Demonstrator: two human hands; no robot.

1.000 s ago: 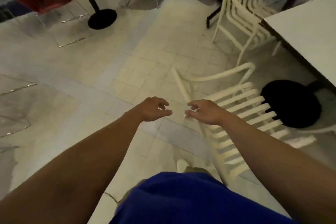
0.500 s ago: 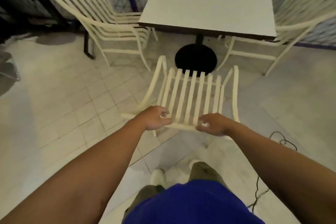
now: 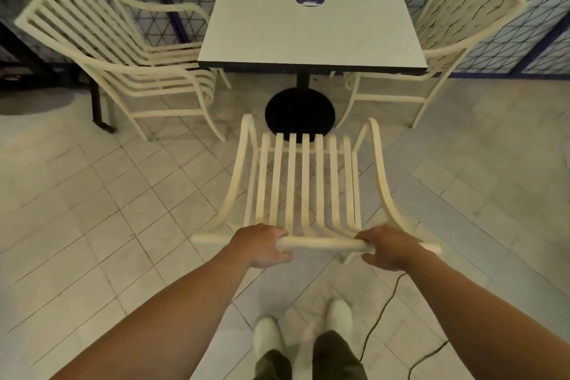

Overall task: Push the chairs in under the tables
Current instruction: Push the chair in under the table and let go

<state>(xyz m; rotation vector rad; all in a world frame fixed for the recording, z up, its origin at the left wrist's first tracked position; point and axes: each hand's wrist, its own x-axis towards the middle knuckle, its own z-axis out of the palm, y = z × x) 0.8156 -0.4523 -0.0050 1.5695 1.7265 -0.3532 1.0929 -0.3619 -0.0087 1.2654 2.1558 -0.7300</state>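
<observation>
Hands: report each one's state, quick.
Left hand: closed, gripping the top rail of the near chair.
Right hand: closed, gripping the same rail.

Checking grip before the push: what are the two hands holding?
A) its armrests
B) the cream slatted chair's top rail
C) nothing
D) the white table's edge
B: left hand and right hand both curl round the top rail of the cream slatted chair, short of the white square table.

Single head view, looking forward-down over chair (image 3: 303, 185) toward table (image 3: 311, 18).
</observation>
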